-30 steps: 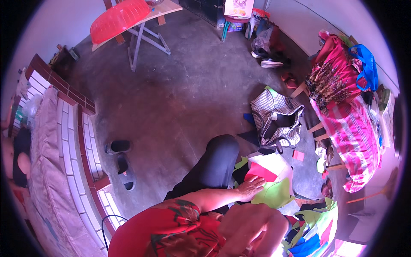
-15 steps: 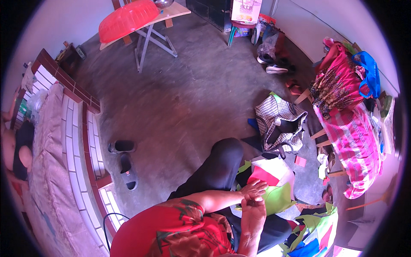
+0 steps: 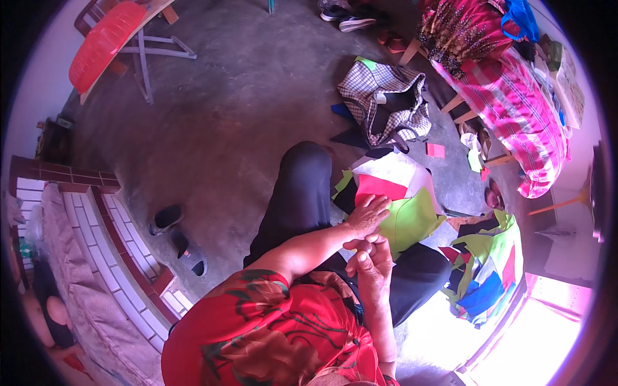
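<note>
Right hand [image 3: 370, 260] risen to meet left hand [image 3: 368, 214] over fabric pieces [image 3: 393, 193]; view tilted lower

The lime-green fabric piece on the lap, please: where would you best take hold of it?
Probably pinch the lime-green fabric piece at its free right-hand corner, coming from the right. That edge lies flat and uncovered, while the left hand rests over its left edge.
</note>
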Motion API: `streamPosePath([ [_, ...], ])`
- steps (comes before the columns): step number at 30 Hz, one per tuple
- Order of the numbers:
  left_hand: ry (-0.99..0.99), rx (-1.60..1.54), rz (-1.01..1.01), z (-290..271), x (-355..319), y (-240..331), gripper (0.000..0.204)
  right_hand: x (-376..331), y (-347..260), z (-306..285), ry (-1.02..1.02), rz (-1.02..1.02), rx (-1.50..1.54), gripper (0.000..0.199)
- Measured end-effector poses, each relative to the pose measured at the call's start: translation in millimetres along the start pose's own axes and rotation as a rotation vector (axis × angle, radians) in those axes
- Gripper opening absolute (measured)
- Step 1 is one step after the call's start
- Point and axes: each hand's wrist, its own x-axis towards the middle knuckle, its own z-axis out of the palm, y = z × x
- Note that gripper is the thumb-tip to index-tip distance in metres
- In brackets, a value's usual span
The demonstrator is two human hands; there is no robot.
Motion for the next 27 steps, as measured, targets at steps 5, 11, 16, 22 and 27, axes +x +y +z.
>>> streamPosePath([
  [5,0.029,-0.070,-0.012,-11,-1,11,0.054,-17,15,-30,0.079,0.030,-0.028,0.042],
  [11,0.032,-0.045,0.004,-9,-4,12,0.057,-20,20,-37,-0.079,0.047,0.103,0.046],
  [16,0.014,0.024,-0.001,-11,-2,12,0.056,-9,10,-18,-0.233,0.033,0.145,0.041],
  [22,-0.065,0.083,0.034,-4,2,3,0.050,10,-6,12,-0.344,-0.025,0.206,0.044],
  [27,0.146,0.002,0.102,13,-1,-4,0.052,24,-36,32,-0.418,-0.086,0.176,0.046],
])
